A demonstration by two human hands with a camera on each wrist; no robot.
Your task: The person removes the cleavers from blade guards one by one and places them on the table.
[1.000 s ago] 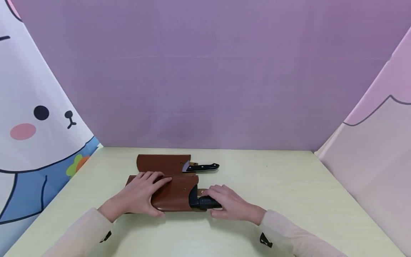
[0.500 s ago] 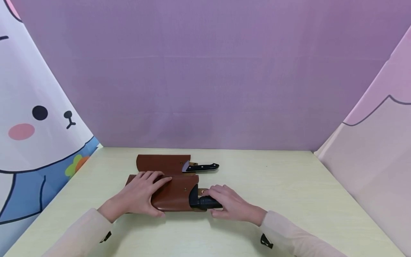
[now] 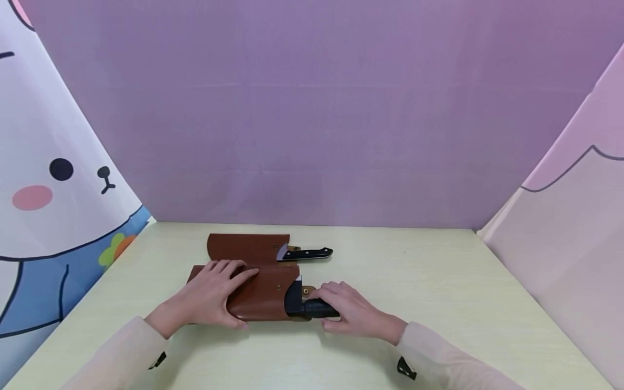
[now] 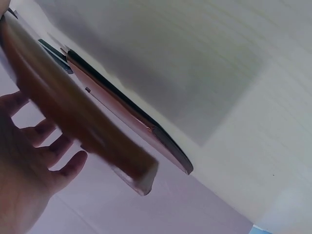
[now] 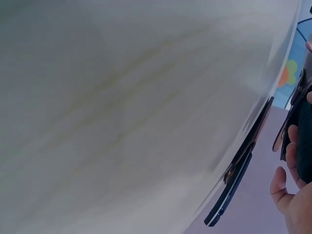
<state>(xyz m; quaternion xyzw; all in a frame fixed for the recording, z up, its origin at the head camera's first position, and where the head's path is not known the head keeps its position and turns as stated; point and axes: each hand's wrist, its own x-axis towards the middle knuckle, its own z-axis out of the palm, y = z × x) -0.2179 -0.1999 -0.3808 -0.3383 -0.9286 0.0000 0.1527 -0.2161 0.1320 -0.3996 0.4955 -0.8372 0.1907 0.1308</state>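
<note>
Brown sheath [image 3: 258,295] pressed flat by left hand [image 3: 209,295]; knife handle [image 3: 317,309] gripped by right hand [image 3: 353,314]; straight pull advised.

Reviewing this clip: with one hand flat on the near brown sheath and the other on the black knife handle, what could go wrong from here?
1. The left hand lies on the near sheath, over the hidden blade; if the knife shifts, the edge might press toward those fingers.
2. The right hand grips only the handle's end, so it may slip.
3. The far sheath and its knife lie close behind; a jerk could knock them.
</note>
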